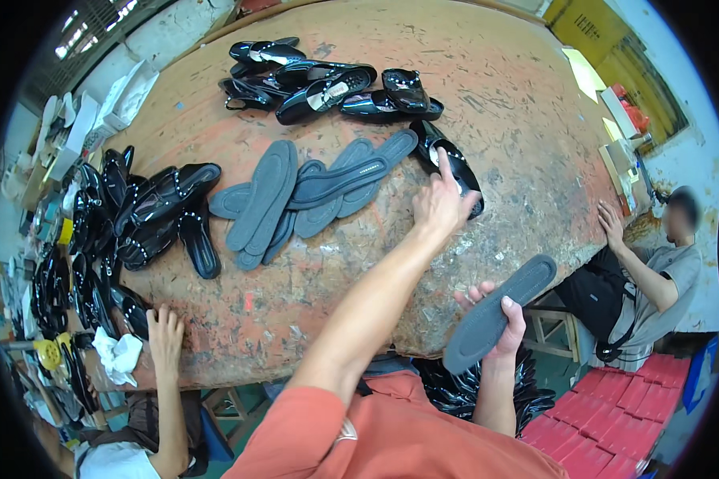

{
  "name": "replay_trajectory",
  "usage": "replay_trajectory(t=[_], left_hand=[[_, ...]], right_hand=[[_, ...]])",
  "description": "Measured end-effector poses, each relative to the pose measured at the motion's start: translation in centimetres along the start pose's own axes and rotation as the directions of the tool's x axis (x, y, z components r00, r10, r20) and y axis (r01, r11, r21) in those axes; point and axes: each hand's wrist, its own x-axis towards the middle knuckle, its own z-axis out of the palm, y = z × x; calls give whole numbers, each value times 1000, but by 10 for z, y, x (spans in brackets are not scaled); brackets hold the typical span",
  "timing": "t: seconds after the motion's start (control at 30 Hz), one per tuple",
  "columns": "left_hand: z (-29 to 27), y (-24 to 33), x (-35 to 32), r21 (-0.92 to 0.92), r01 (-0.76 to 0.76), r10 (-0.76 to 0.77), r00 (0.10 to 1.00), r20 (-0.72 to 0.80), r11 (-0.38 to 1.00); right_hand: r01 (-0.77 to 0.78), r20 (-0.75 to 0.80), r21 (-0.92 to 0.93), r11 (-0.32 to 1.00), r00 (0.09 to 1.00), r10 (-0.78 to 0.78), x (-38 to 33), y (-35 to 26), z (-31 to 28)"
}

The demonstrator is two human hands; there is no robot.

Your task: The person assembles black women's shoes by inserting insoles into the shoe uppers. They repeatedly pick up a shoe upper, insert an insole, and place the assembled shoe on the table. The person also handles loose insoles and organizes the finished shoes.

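My left hand (pixel 439 203) reaches over the table to a shiny black shoe (pixel 458 166). Its index finger lies over the shoe's opening and the thumb is at the shoe's side, so it grips the shoe near the heel end; the other fingers are partly hidden. Close to the table's front edge, my right hand (pixel 510 327) holds a dark grey insole (pixel 499 314), tilted, with the thumb on top and fingertips showing at the far side. Left of the shoe lies an overlapping pile of grey insoles (pixel 265 195), one reaching almost to the shoe.
Black shoes (pixel 327 92) are grouped at the table's far side, and a larger heap (pixel 148 207) sits left. One co-worker's hand (pixel 165 335) rests near white tissue (pixel 117 355); another co-worker (pixel 655 271) sits right. Pinkish-red boxes (pixel 615 407) cover floor at lower right.
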Motion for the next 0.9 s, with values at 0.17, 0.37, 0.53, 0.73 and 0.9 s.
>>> replay_trajectory(t=[0.17,0.37,0.53,0.73,0.9], left_hand=[[-52,-47,-38,-136,-32,39,998,53,990],[-196,-171,-226,93,-92,56,942,330,991],[-204,-186,-276,-187,-48,56,998,41,981],[-188,-192,-280,-112,-166,164,986,-32,980],[-193,-173,-284,-17,-72,67,973,-222,997]], right_hand=[[-243,32,284,928,969,244,-10,7,-12],[-245,24,-287,926,965,262,12,30,-12],[133,325,-776,616,922,211,46,66,26],[861,756,-498,-108,491,433,66,43,129],[912,721,-381,-150,395,569,46,77,145]])
